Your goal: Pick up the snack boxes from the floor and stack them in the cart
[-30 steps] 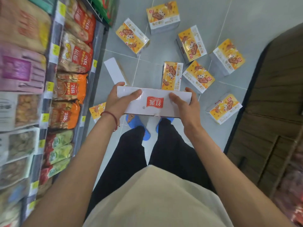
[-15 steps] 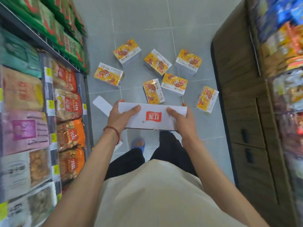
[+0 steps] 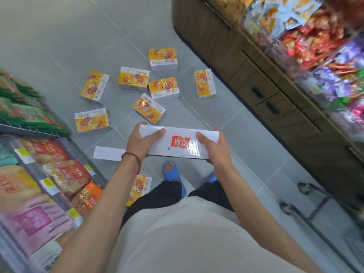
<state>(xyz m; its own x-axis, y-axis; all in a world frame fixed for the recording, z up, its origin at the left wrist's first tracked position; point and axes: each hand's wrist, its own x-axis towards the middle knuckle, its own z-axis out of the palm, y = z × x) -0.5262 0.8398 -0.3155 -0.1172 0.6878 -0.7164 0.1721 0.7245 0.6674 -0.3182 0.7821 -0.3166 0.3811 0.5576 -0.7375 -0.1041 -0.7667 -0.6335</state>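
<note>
I hold a snack box [image 3: 178, 142] at waist height, its white side with a red logo facing up. My left hand [image 3: 142, 143] grips its left end and my right hand [image 3: 213, 148] grips its right end. Several orange-and-white snack boxes [image 3: 148, 108] lie scattered on the grey tiled floor ahead of me. Another such box [image 3: 140, 186] lies by my left leg, and a box showing only its white side [image 3: 109, 153] rests on the floor under my left wrist. A metal cart frame [image 3: 315, 209] shows at the lower right, blurred.
A shelf of bagged snacks [image 3: 45, 184] runs along my left. A brown wooden cabinet with drawers [image 3: 275, 91] and snack bags above it lines the right. My feet in blue sandals [image 3: 171, 171] stand on the floor between them.
The view has swung to the right, so the floor boxes now sit upper left and the cart frame has come into sight. Both hands keep their hold on the box.
</note>
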